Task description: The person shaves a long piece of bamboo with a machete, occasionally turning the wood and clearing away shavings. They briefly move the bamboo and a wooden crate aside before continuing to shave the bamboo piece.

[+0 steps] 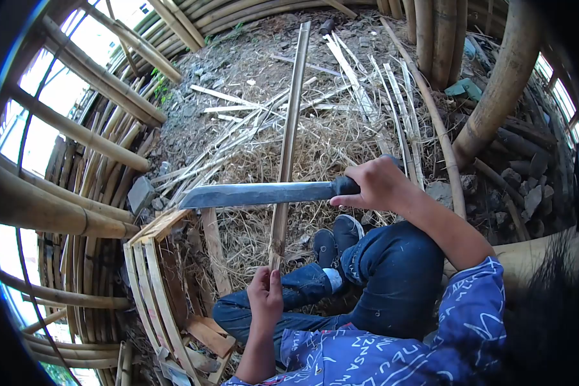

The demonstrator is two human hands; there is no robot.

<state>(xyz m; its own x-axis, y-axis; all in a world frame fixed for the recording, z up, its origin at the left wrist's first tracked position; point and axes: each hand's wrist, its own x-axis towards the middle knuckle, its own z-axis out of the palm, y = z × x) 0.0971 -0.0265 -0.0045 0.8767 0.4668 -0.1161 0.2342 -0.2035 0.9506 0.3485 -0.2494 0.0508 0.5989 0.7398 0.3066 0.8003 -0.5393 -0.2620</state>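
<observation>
A seated person's left hand [266, 297] closes around the frayed near end of a long, flat bamboo strip [291, 122], which runs straight away over the ground [251, 71] towards its far edge. The right hand [379, 184] clenches the dark handle of a heavy knife [257, 193]. Its broad, dull-grey blade lies level across the strip, well up from the left fingers; whether the edge touches the bamboo cannot be told. Pale split slats and dry, stringy shavings [315, 148] litter the middle of the ground. Round bamboo poles [77, 132] wall the left edge, a curved slat frame [154, 276] stands just beside the left hand, and stones [527, 186] crowd the right edge. Open room lies ahead.
</observation>
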